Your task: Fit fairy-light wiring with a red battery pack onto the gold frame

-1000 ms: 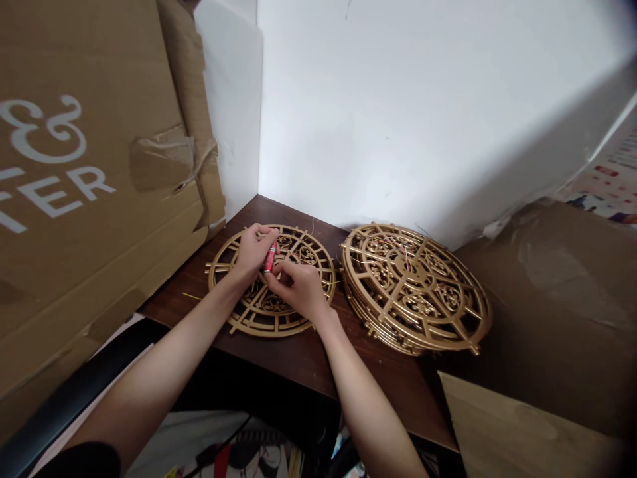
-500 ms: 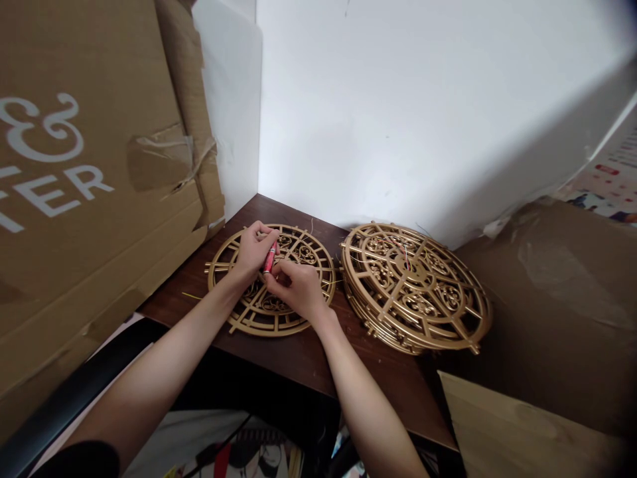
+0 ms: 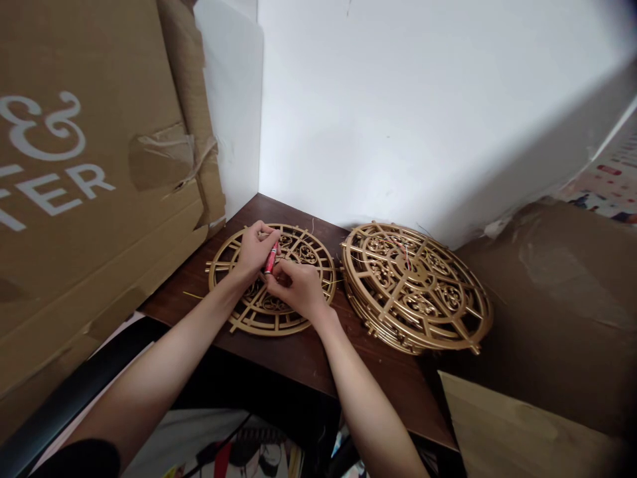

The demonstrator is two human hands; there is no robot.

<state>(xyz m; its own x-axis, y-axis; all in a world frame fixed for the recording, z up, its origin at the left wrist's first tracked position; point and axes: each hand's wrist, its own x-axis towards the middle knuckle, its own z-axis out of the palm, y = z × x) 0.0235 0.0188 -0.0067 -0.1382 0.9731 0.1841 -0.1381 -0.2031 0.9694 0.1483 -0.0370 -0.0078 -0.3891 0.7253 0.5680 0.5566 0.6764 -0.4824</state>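
Observation:
A round gold openwork frame, patterned with scrolls, lies flat on the dark brown table. Over its middle, my left hand pinches the upper end of a small red cylinder with silvery ends that looks like a battery. It is tilted between my two hands. My right hand is closed in a pinch right by the lower end; anything between those fingertips is hidden. Both hands cover the frame's centre. Thin wires stick out past its edge.
On the right, several similar gold frames are stacked, with thin coloured wires on top. A large cardboard box walls in the left side. A white wall rises behind the brown table. Another box stands right.
Almost nothing differs. The view has shifted very slightly, and both hands stay closed around the same spot by the red cylinder.

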